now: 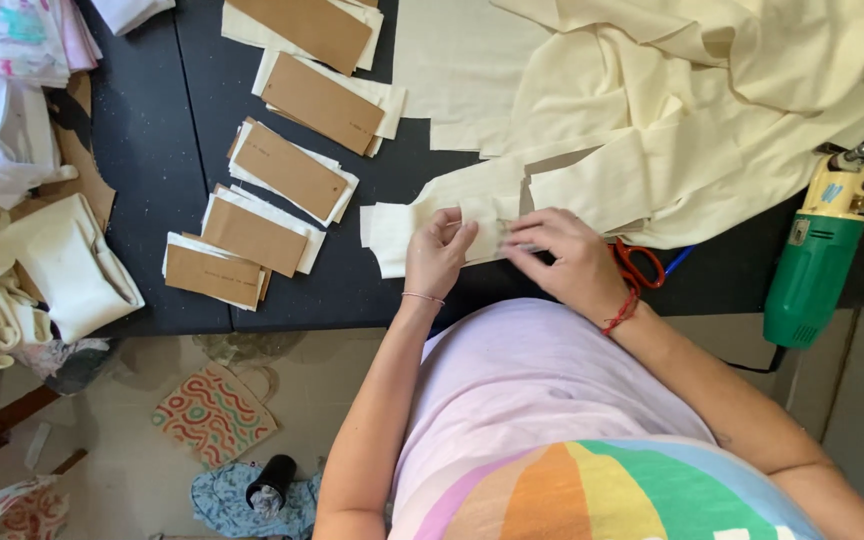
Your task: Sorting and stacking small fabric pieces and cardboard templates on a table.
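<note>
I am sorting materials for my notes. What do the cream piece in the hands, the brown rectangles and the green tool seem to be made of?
Cream piece, held by the left hand and right hand: probably woven cloth, matte, with soft folds. Brown rectangles: likely cardboard or stiff paper, flat, sharp-edged and matte. Green tool: seemingly hard plastic casing with a slight sheen; metal parts at the top.

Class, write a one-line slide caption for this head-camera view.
Both hands, left hand and right hand, grip a small cream fabric piece on a dark table beside cardboard-topped stacks.
</note>
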